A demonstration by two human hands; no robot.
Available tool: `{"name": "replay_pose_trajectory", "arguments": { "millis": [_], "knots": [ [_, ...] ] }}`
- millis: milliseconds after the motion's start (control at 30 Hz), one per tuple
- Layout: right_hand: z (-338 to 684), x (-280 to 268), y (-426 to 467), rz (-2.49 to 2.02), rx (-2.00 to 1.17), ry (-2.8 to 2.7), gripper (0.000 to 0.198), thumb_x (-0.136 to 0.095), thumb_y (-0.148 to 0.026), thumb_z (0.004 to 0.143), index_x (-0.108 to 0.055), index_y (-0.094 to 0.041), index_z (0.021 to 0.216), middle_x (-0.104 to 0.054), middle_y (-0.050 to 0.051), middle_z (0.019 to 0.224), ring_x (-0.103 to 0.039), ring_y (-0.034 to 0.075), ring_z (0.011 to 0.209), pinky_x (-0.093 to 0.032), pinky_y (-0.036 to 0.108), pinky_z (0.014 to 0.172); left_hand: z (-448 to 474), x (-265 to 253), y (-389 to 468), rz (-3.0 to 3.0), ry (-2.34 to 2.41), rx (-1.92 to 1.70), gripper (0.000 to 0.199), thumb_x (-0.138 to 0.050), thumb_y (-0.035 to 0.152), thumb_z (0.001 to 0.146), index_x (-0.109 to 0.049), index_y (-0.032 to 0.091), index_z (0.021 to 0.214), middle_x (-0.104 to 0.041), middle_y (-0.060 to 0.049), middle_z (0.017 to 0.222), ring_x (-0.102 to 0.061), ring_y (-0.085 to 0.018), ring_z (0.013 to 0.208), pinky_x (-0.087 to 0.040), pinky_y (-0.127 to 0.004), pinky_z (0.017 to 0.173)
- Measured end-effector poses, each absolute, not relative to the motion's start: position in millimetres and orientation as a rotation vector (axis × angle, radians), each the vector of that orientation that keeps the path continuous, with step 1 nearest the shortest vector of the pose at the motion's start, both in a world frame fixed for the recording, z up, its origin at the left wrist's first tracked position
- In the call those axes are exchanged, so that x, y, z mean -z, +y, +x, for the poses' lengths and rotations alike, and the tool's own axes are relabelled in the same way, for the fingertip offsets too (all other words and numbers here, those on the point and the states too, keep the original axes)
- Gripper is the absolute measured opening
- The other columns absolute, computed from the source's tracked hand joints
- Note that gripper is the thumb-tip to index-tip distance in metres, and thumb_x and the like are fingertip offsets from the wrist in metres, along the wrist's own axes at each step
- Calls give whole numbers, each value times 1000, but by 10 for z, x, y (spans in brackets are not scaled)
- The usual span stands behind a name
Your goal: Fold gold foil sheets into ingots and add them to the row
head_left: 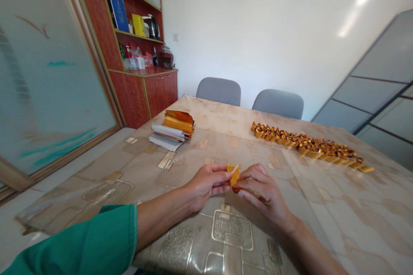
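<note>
Between my two hands, above the near part of the table, is a small folded piece of gold foil paper [234, 176] with a pale strip along its upper edge. My left hand [206, 184] pinches its left side between thumb and fingers. On the other side, the fingers of my right hand [263, 189] close on its right and lower edge; the fingertips are partly hidden. Beyond my left hand lies a stack of gold foil sheets [178, 122] with white backs, curled up. To the right are rows of folded gold pieces [306, 144], set close together.
The table [222, 133] has a patterned, clear-covered top. Two grey chairs [219, 90] stand at its far side against the white wall. A red-brown cabinet [143, 90] with bottles and a kettle is at the back left, beside a frosted glass door [48, 73].
</note>
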State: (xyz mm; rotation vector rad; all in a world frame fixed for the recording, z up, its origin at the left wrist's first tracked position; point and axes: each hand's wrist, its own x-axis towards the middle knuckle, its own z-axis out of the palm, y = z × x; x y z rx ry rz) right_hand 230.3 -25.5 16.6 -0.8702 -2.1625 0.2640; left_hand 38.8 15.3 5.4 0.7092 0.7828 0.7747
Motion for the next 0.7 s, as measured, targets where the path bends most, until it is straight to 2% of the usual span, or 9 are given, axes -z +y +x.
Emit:
{"name": "replay_pose_trajectory", "arguments": {
  "millis": [200,367,467,700],
  "knots": [
    [2179,-96,-276,-1017,-458,-1971,5,-66,-28,91,-69,-26,87,-68,1,81,-58,21,82,-43,37,77,415,-65,114,735,787,-829,24,-80,10,65,-66,11,84,-72,-4,78,-67,-13,70,-56,-30,75],
    [2163,11,-257,-1145,-559,-1724,16,-67,-34,88,-66,-25,75,-59,1,84,-56,21,84,-44,36,76,422,-82,103,729,708,-914,29,-83,15,66,-63,11,87,-73,-6,84,-69,-14,75,-56,-30,80],
    [2156,43,-239,-1178,-641,-1640,23,-66,-37,87,-61,-23,70,-57,1,80,-55,20,78,-45,34,71,432,-76,89,716,659,-933,32,-85,17,65,-61,12,85,-73,-6,85,-69,-13,76,-56,-30,81],
    [2109,70,-237,-1213,-773,-1520,27,-63,-40,89,-55,-21,71,-56,0,71,-50,16,68,-42,29,63,458,-53,76,685,616,-961,35,-86,21,66,-60,13,88,-73,-6,86,-70,-15,80,-56,-34,86]
  ]
}}
